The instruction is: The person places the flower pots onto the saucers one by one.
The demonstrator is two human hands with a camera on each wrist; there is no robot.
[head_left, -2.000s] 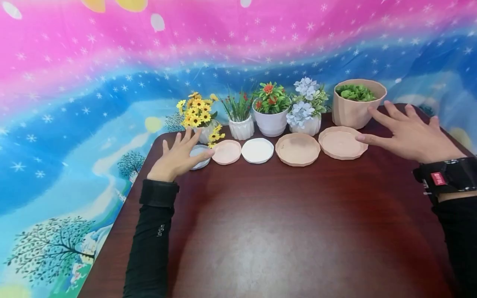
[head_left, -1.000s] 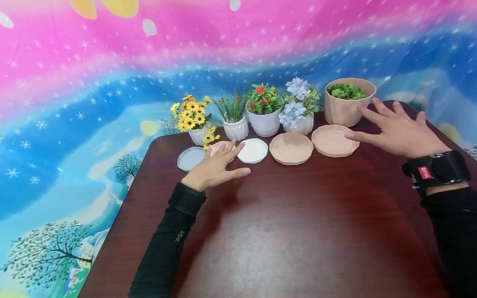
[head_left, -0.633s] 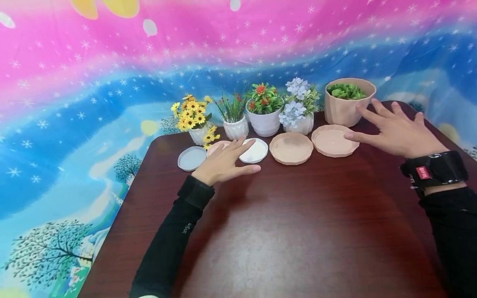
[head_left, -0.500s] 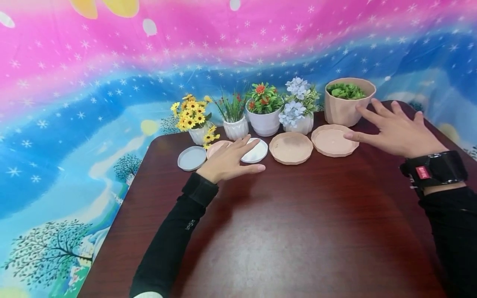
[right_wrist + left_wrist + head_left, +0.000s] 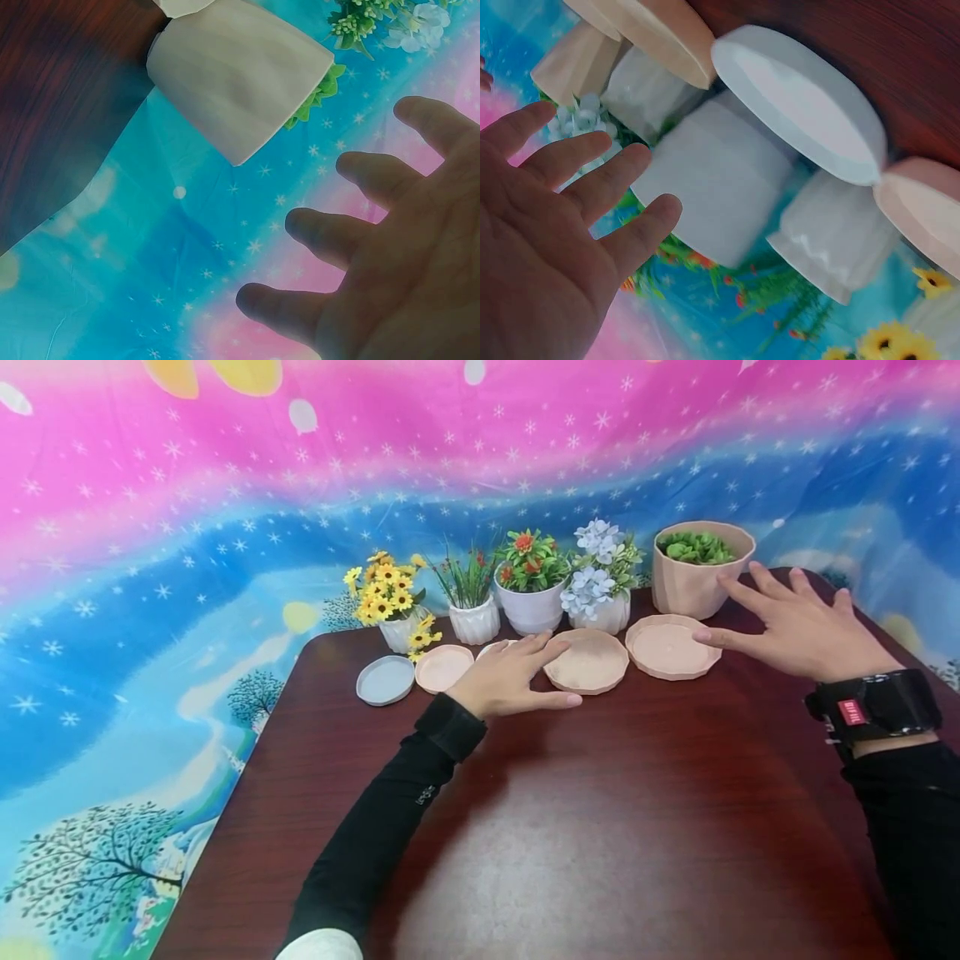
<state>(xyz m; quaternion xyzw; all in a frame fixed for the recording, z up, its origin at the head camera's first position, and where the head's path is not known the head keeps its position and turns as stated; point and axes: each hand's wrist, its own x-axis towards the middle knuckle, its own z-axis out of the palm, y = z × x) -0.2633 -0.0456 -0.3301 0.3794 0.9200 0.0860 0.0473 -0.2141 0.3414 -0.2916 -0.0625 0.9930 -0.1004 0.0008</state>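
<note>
With fingers spread and holding nothing, my left hand (image 5: 513,681) hovers over the row of saucers. It covers most of the white saucer (image 5: 799,105), and its fingertips overlap the near-left rim of the tan saucer (image 5: 588,664). My right hand (image 5: 813,627), also spread, is beside the large beige pot (image 5: 690,585) of green leaves. Its thumb is over the peach saucer (image 5: 673,647); whether it touches anything I cannot tell. In the right wrist view, the fingers are apart from the beige pot (image 5: 240,75). A pink saucer (image 5: 444,668) and a grey-blue saucer (image 5: 386,680) lie further left.
Behind the saucers stand potted yellow flowers (image 5: 386,589), a grassy plant's white pot (image 5: 475,618), a lavender pot (image 5: 530,610) with red flowers, and pale blue flowers (image 5: 600,585). The dark wooden table (image 5: 600,827) meets a patterned backdrop (image 5: 225,527) behind.
My left hand has swept right along the row, from over the grey-blue saucer to the white and tan ones. The right hand stays by the beige pot. The head view has shifted slightly.
</note>
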